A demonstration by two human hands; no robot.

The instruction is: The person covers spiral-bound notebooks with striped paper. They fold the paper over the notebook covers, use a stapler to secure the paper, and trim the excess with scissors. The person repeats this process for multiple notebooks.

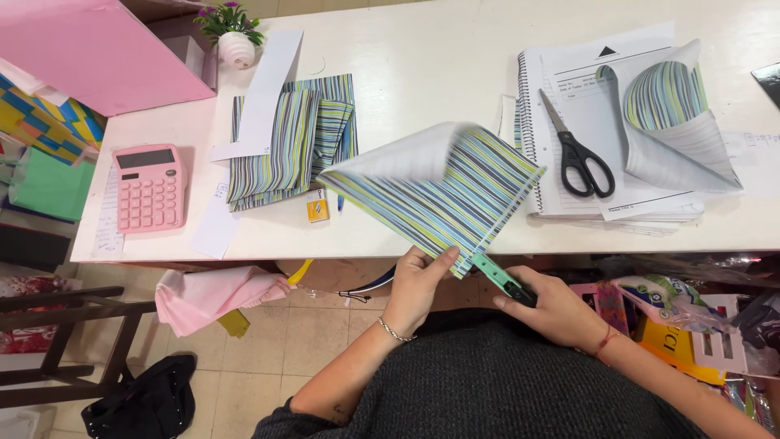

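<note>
A folded sheet of blue, green and white striped paper [443, 191] juts out over the near edge of the white table [422, 57]. My left hand [416, 280] pinches its near corner between thumb and fingers. My right hand [552, 309] grips a mint-green stapler [497, 275] whose jaw is at the paper's near right edge. Part of the sheet curls up, showing its white back.
Folded striped papers [284, 138] lie at the table's middle left beside a pink calculator [149, 187]. Black scissors [581, 158] rest on a spiral notebook [585, 122] with curled striped paper [666, 93]. A small potted plant [234, 36], pink board [97, 49], pink cloth [215, 293].
</note>
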